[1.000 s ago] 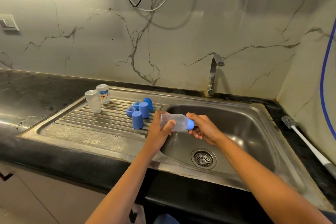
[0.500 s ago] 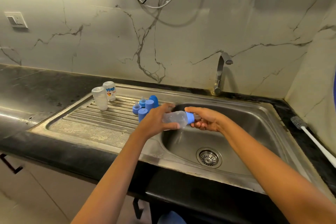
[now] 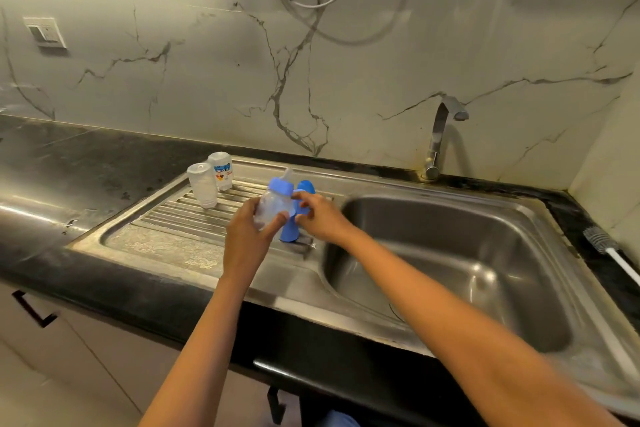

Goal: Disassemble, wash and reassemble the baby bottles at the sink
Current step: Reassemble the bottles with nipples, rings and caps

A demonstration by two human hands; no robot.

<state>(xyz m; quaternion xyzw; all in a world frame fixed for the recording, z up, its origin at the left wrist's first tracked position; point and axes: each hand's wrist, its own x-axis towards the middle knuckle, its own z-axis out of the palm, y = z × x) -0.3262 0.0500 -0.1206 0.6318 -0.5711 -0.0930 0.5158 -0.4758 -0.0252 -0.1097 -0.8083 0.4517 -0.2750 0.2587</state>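
My left hand [image 3: 247, 236] grips a clear baby bottle [image 3: 272, 206] by its body, nearly upright over the drainboard [image 3: 166, 222]. The bottle carries a blue collar [image 3: 281, 187] and a clear nipple on top. My right hand [image 3: 320, 220] is just right of the bottle, and its thumb and fingers pinch a blue cap [image 3: 298, 209] among the blue parts standing there. Another blue cap [image 3: 288, 234] stands below it, and a third blue part [image 3: 306, 186] shows behind. Two clear bottle bodies [image 3: 202, 185] [image 3: 221, 170] stand upside down at the back left of the drainboard.
The steel sink basin [image 3: 467, 253] lies to the right, with the faucet [image 3: 438, 139] behind it. A white bottle brush [image 3: 604, 244] lies on the black counter at the far right. Cables hang on the marble wall above.
Both hands moved left from over the basin to the drainboard. The bottle turned from lying sideways to nearly upright. My right hand left the bottle's collar and took hold of a blue cap.
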